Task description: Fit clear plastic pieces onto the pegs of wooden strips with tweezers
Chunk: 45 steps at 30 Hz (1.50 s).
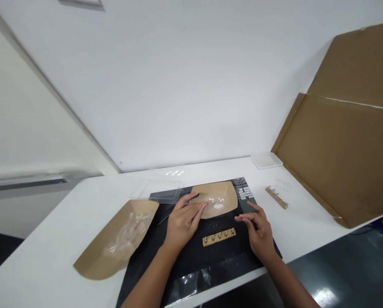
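My left hand (183, 220) reaches over the left side of a shallow brown tray (228, 192) holding several small white pieces (218, 206). Its thumb and a finger are pinched together at the tips; anything between them is too small to make out. Farther right, my right hand (258, 231) hovers above the black mat (185, 256), thumb and fingertip pressed together, with the index finger raised. What it pinches, if anything, does not show. Between the hands lies a tan strip (219, 236) with a row of round metal parts standing on it.
A larger brown tray (92, 261) with clear plastic bits (130, 233) sits left. A clear plastic lid (159, 190) lies behind. On the right are another strip with metal parts (276, 197), a translucent container (266, 160) and an open cardboard box (342, 154). White dots (246, 193) mark the mat's corner.
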Available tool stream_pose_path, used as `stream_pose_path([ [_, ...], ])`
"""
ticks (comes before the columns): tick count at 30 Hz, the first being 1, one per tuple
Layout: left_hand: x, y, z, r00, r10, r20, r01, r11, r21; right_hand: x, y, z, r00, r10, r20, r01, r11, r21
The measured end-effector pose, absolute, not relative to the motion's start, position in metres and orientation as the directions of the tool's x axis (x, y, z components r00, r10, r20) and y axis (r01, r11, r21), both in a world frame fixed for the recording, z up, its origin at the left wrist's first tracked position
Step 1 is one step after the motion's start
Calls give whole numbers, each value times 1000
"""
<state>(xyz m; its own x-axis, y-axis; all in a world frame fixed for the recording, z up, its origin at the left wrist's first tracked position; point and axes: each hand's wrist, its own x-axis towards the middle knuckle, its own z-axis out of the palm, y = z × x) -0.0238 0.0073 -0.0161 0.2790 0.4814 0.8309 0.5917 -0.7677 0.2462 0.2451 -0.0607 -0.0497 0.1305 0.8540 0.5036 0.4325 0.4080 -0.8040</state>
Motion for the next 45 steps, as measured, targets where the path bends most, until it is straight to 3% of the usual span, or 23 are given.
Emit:
stream_pose_path([
  [9,-26,14,-28,297,526,797,598,-753,274,246,-61,-49,119,882,456,387,382,-839],
  [20,-20,5,-17,340,513,788,569,-780,263,246,-64,-52,156,937,312,52,308,-950],
  [25,-11,-1,-14,310,518,797,487,-807,335,238,-51,-11,-126,945,301,104,315,-944],
  [30,-8,-5,-6,256,553,793,435,-798,416,218,-14,38,-436,821,368,130,462,-877],
  [37,-15,-6,-2,155,599,786,466,-746,477,191,2,29,-453,769,451,36,522,-852],
  [41,-15,-3,-3,158,557,815,431,-781,451,191,-1,10,-463,821,335,-2,377,-926],
  [45,-17,0,-2,213,496,842,499,-796,342,195,1,-5,-494,815,303,-203,231,-951],
])
